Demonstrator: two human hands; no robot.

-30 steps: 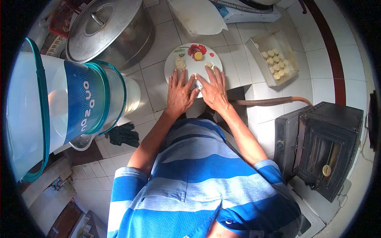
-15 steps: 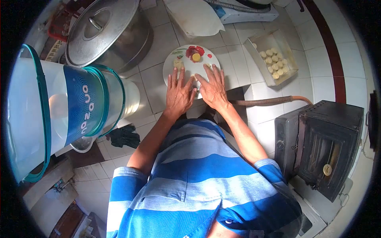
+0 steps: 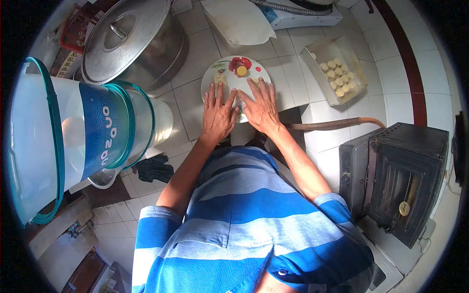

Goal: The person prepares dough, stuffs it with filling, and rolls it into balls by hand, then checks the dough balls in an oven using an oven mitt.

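Note:
A white plate [image 3: 209, 93] with red flowers painted on it lies in front of me. My left hand [image 3: 218, 113] rests palm down on its near left part, fingers stretched out. On the near right part my right hand [image 3: 260, 108] lies the same way, its index finger close to the left hand's. Whatever is under the fingers is hidden. Beyond the hands sits a small round yellow piece [image 3: 242, 71], and a pale crumbly lump [image 3: 220, 78], perhaps dough, is just past my left fingertips.
At the right, an open box [image 3: 333, 97] holds several round pale pieces [image 3: 338, 78]. A large lidded pot [image 3: 161, 61] and plastic buckets [image 3: 73, 132] stand at the left. A small black oven [image 3: 405, 171] is at the lower right, with a hose [image 3: 332, 125] nearby.
My hands have shifted slightly on the plate, the left one a little toward me. The pale bit seen between the index fingers earlier is no longer visible. The yellow piece has stayed put.

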